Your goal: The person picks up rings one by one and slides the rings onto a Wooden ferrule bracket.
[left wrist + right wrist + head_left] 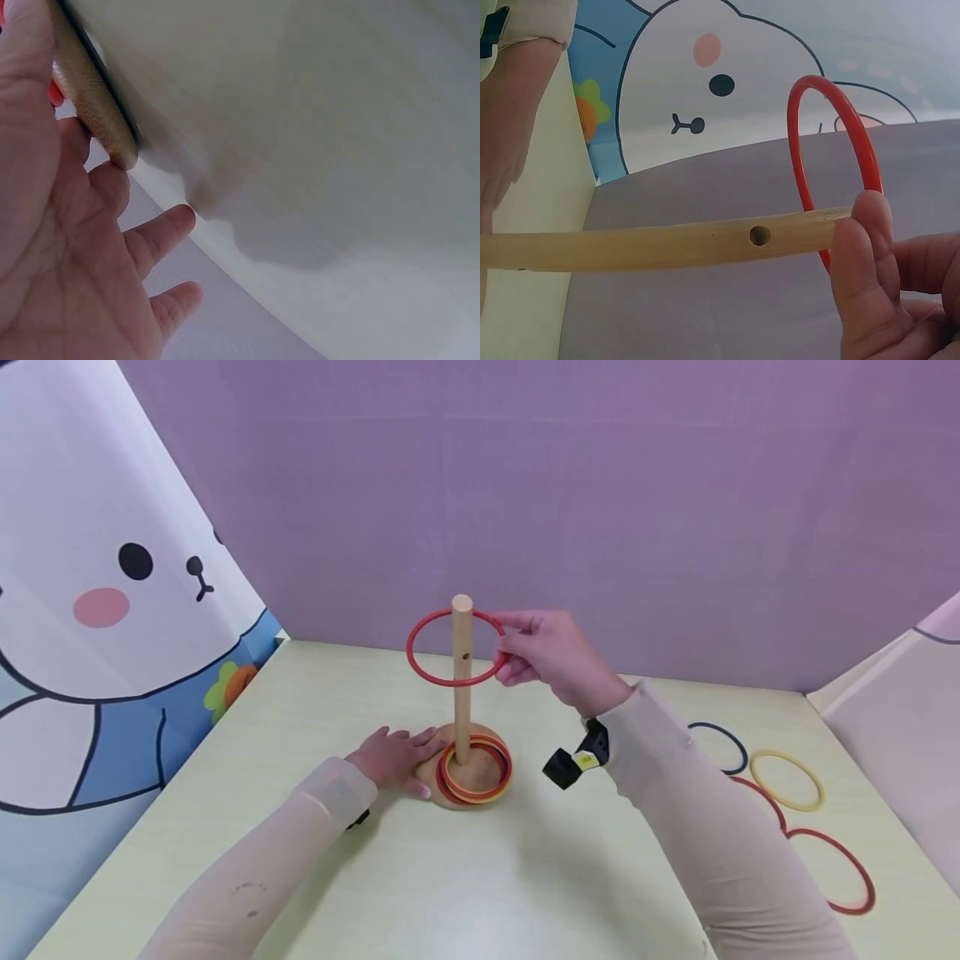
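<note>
A red ring [420,670] circles the wooden post [462,710] near its top. My right hand [551,656] pinches that ring at its right side between thumb and fingers. In the right wrist view the ring [799,165] stands around the post [652,249] close to its tip. My left hand [393,758] rests against the left edge of the round wooden base [480,770], fingers spread. The left wrist view shows its fingers at the rim of the base [94,105]. Several red and yellow rings [507,777] lie stacked on the base around the post's foot.
At the right of the table [450,885] lie a dark blue ring [742,750], a yellow ring [819,789] and two red rings [870,885]. A purple cloth wall [600,527] stands behind, and a cartoon-printed panel [60,543] borders the left.
</note>
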### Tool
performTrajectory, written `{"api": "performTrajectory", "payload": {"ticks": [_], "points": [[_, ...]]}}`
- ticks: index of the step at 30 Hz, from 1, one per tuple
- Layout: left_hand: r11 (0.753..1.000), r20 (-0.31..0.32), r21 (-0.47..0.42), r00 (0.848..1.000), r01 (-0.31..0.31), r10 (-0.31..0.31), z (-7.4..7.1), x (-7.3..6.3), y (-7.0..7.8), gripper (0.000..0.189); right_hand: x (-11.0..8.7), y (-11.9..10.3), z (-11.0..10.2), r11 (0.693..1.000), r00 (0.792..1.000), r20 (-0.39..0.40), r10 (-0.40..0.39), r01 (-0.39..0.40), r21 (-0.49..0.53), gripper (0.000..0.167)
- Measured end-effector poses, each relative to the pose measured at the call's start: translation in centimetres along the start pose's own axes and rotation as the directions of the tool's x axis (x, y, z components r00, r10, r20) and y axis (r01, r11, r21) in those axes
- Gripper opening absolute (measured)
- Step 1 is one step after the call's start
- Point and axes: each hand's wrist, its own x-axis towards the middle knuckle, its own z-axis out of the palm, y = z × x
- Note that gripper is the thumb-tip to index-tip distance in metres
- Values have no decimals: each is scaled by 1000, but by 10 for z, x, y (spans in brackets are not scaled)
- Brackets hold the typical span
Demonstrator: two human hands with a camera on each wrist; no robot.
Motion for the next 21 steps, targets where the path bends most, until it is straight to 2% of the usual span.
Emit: {"api": "performTrajectory", "payload": {"ticks": [8, 21], "points": [[1000, -8, -17, 1000, -3, 3, 2, -4, -1, 89, 4, 9, 3, 999, 999, 35, 24, -23, -27, 42], [999, -8, -35, 1000, -10, 10, 3, -6, -4, 88, 6, 34, 9, 999, 999, 4, 40, -40, 1, 42]]}}
